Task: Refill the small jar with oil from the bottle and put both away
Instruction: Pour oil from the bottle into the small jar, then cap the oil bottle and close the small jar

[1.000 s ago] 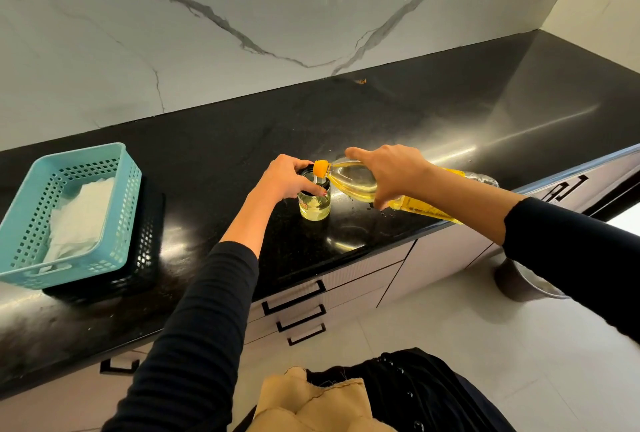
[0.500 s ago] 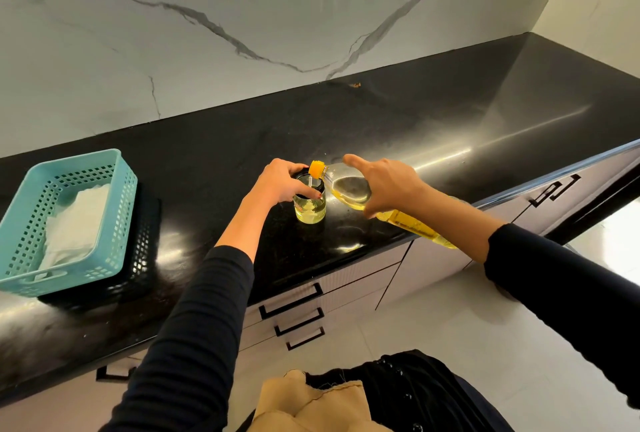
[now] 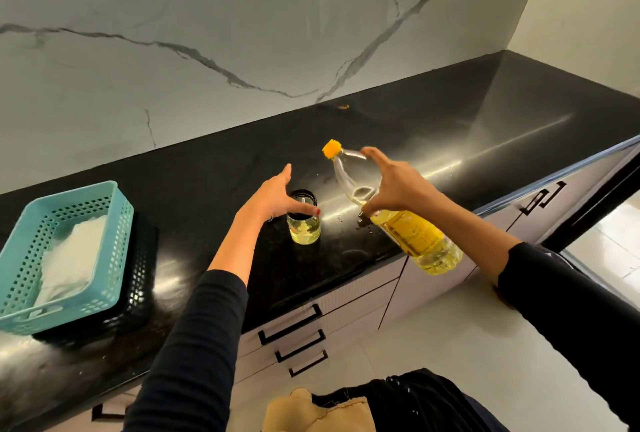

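Right hand: grip closed on the bottle at its shoulder, thumb underneath, fingers curled over the top, forefinger reaching along the neck. The bottle is held off the table, tilted, with its orange top up and toward the far left and its base down toward the near right, past the table's near edge. The yellow oil sits in the lower part of the bottle; the neck end is clear.

Left hand: grip open, fingers straight and spread, pointing toward the far side. It holds nothing. The palm hovers at the left of the small jar, and the thumb lies across the jar's near rim; I cannot tell whether it presses on it.

The small jar stands upright on the table, just left of the bottle and near the front edge. It has a dark rim, no lid, and pale yellow oil in its lower part.

A few wet spots show on the table between jar and bottle.

Far left on the table: a teal basket holding a white cloth, sitting on a black basket.

Below the table's edge: drawers with black handles. Behind: a veined marble wall.
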